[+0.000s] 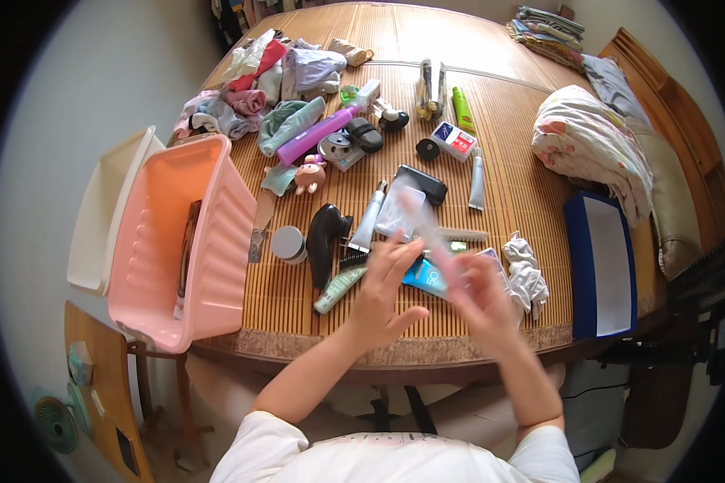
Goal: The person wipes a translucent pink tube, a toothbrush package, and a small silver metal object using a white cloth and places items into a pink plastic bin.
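Observation:
My right hand (485,296) is closed on a long pale pinkish thing (437,249), smeared by motion, so its kind is unclear. My left hand (385,296) is open, fingers apart, over the near part of the bamboo mat. Close by are a blue tube (424,277), a pale green tube (340,290), a comb (464,235) and a crumpled white cloth (525,274). Beyond my hands lie a silver tube (369,219), a clear flat case (400,211) and a black case (424,183). A black curved device (325,241) sits beside a grey-lidded jar (288,244).
A pink basket (232,233) and a white bin (97,217) stand left. Folded clothes (306,68) and a purple bottle (318,134) lie at the far left. An open blue box (573,266) and bedding (580,129) are right. A green tube (462,109) lies farther back.

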The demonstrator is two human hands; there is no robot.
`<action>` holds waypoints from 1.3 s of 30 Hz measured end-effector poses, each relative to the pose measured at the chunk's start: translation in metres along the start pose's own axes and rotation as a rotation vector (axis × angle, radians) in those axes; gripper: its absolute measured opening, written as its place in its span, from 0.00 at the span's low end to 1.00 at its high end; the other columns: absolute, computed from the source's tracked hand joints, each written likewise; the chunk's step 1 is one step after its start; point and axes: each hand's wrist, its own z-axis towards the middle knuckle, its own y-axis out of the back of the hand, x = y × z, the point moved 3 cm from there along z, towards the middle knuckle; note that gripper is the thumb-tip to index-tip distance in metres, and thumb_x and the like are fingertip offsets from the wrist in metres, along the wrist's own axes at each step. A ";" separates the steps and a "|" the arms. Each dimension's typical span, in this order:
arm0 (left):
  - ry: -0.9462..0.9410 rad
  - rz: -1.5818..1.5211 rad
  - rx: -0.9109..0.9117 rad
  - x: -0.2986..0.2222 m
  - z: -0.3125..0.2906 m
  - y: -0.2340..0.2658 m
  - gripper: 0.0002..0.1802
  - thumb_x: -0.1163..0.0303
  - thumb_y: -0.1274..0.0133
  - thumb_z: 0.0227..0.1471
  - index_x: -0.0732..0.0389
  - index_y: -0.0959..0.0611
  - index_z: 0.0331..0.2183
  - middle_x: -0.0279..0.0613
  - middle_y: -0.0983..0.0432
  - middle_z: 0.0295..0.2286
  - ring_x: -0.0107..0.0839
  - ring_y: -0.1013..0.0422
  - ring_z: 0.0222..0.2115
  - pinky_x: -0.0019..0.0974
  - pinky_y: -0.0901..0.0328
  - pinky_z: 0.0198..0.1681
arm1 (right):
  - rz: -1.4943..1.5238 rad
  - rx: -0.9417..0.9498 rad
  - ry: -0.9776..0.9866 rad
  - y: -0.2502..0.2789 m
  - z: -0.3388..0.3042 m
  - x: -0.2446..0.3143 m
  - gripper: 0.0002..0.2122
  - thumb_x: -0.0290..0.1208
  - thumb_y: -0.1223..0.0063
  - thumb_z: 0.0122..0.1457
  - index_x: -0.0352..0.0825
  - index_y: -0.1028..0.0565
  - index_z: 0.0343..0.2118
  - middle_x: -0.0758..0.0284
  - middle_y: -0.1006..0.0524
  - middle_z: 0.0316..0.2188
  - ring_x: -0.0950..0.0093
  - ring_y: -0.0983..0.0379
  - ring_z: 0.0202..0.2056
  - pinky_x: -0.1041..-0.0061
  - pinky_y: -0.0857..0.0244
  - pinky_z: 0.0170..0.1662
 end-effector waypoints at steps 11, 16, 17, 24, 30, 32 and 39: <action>0.702 -0.932 -0.115 -0.030 -0.095 0.009 0.32 0.40 0.60 0.64 0.60 0.32 0.52 0.34 0.35 0.23 0.21 0.38 0.17 0.23 0.41 0.21 | -0.914 -0.522 -0.035 0.080 -0.045 -0.052 0.13 0.28 0.46 0.61 0.34 0.24 0.47 0.59 0.25 0.50 0.61 0.35 0.56 0.58 0.45 0.60; 0.636 -0.902 -0.082 -0.043 -0.104 0.018 0.33 0.43 0.58 0.64 0.63 0.32 0.55 0.36 0.35 0.24 0.20 0.39 0.18 0.23 0.42 0.20 | -0.648 -0.794 -0.067 0.116 -0.065 -0.089 0.11 0.31 0.52 0.66 0.30 0.23 0.44 0.61 0.22 0.39 0.69 0.25 0.39 0.72 0.32 0.42; 0.625 -0.907 -0.058 -0.050 -0.101 0.020 0.33 0.45 0.59 0.65 0.64 0.32 0.56 0.36 0.34 0.25 0.20 0.39 0.19 0.23 0.43 0.21 | -0.379 -0.872 -0.068 0.119 -0.071 -0.090 0.12 0.32 0.53 0.67 0.27 0.25 0.45 0.62 0.22 0.38 0.71 0.25 0.35 0.75 0.32 0.42; 0.520 -0.802 0.070 -0.081 -0.099 0.013 0.24 0.64 0.53 0.66 0.65 0.35 0.58 0.33 0.29 0.28 0.17 0.39 0.21 0.20 0.44 0.23 | 0.957 -0.323 -0.122 -0.033 -0.080 -0.008 0.22 0.39 0.52 0.67 0.31 0.35 0.58 0.61 0.26 0.49 0.70 0.25 0.47 0.68 0.27 0.50; 0.428 -0.314 0.064 -0.097 -0.102 0.011 0.10 0.72 0.52 0.63 0.63 0.35 0.42 0.36 0.28 0.23 0.20 0.33 0.20 0.26 0.36 0.24 | 0.861 -0.183 -0.022 -0.086 -0.082 0.020 0.23 0.32 0.46 0.65 0.31 0.38 0.59 0.64 0.26 0.45 0.80 0.28 0.40 0.79 0.33 0.41; 0.472 -0.316 0.172 -0.102 -0.110 0.008 0.10 0.72 0.52 0.62 0.62 0.35 0.42 0.36 0.28 0.23 0.20 0.33 0.19 0.26 0.37 0.24 | 0.750 -0.315 0.003 -0.076 -0.074 0.019 0.19 0.35 0.46 0.65 0.30 0.34 0.54 0.64 0.24 0.40 0.81 0.28 0.36 0.80 0.33 0.38; 0.796 -1.285 -0.014 -0.090 -0.119 0.002 0.19 0.58 0.55 0.66 0.62 0.36 0.48 0.36 0.30 0.25 0.19 0.38 0.18 0.23 0.46 0.20 | 0.670 -0.308 -0.148 -0.108 -0.084 0.012 0.16 0.37 0.44 0.65 0.32 0.31 0.48 0.70 0.25 0.35 0.83 0.28 0.34 0.81 0.33 0.36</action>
